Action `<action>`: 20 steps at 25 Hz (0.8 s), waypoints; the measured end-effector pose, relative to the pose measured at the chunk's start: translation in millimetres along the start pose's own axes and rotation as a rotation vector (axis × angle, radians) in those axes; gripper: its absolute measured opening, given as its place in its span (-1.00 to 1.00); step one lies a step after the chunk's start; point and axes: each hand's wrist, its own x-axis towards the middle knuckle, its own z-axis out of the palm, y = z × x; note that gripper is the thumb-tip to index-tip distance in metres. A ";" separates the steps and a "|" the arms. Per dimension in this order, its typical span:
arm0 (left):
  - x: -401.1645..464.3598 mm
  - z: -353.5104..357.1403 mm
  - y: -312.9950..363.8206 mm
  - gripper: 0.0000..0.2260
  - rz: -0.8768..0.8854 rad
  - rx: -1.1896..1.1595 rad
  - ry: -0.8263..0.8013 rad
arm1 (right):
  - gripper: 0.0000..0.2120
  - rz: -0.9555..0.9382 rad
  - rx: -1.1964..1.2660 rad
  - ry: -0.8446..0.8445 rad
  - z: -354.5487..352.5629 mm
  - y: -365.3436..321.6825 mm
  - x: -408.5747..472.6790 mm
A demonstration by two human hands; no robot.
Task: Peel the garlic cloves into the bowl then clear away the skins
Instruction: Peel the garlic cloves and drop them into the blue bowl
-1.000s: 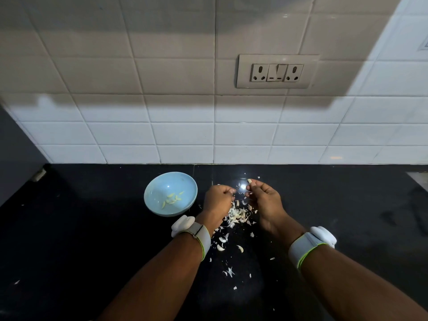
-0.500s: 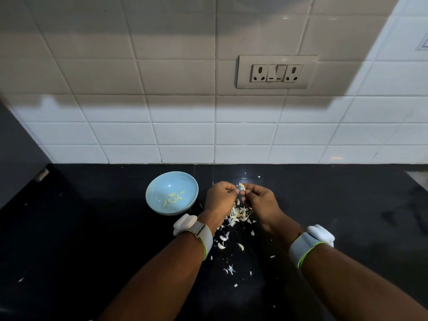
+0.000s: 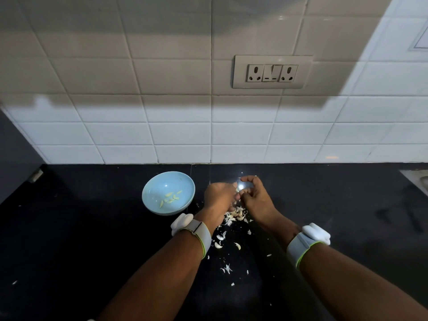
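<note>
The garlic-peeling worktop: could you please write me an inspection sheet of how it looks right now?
Surface: black countertop, glossy, flecked with skin bits.
Job's things: light blue bowl holds a few peeled cloves; clove being worked is hidden between the fingers.
Clutter: pile of garlic skins under the hands, scraps trailing toward the person.
Hands: left hand and right hand meet, fingers curled; both wear wristbands.
Cables: nothing seen.
Surroundings: white tiled wall, socket panel.
</note>
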 end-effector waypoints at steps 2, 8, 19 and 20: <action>0.9 0.9 -1.1 -0.80 0.006 -0.049 -0.010 | -0.70 0.050 0.069 0.013 1.1 -1.0 0.1; 2.6 4.4 -4.2 -0.81 0.075 -0.178 0.085 | -0.71 0.457 0.498 0.147 10.1 -6.5 17.7; 6.1 2.2 -5.5 -0.79 0.225 0.054 0.166 | -0.68 0.228 0.130 0.052 8.4 -5.9 12.1; 3.0 4.1 -4.5 -0.78 0.232 0.038 0.162 | -0.71 0.227 0.151 0.031 11.0 -8.4 11.5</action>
